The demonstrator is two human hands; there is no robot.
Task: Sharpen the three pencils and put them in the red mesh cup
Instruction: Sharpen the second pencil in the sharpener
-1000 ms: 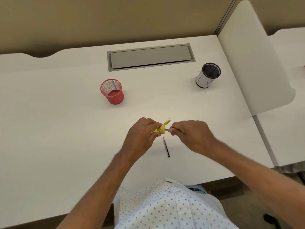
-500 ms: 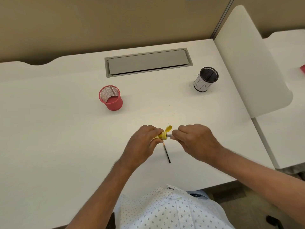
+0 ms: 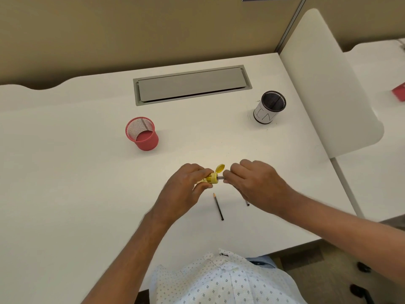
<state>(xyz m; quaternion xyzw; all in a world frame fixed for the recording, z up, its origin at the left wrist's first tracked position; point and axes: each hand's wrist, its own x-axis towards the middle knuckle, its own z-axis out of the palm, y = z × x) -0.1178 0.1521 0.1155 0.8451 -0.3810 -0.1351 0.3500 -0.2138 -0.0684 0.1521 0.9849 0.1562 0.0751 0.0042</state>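
My left hand (image 3: 185, 189) grips a small yellow sharpener (image 3: 212, 177) with its lid flipped open. My right hand (image 3: 255, 183) pinches a pencil (image 3: 221, 177) whose end sits in the sharpener; most of that pencil is hidden by my fingers. A second dark pencil (image 3: 218, 206) lies on the white desk (image 3: 65, 172) just below the hands, point facing away from me. The tip of a third pencil (image 3: 247, 203) shows under my right hand. The red mesh cup (image 3: 142, 133) stands upright and empty, to the upper left of the hands.
A black mesh cup with a white label (image 3: 270, 107) stands at the back right. A grey cable hatch (image 3: 191, 85) is set into the desk's far side. A white divider panel (image 3: 328, 84) rises along the right edge.
The camera has tilted so the hands sit lower in view. The hands stay together at the sharpener, and the end of a third pencil now shows under my right hand.
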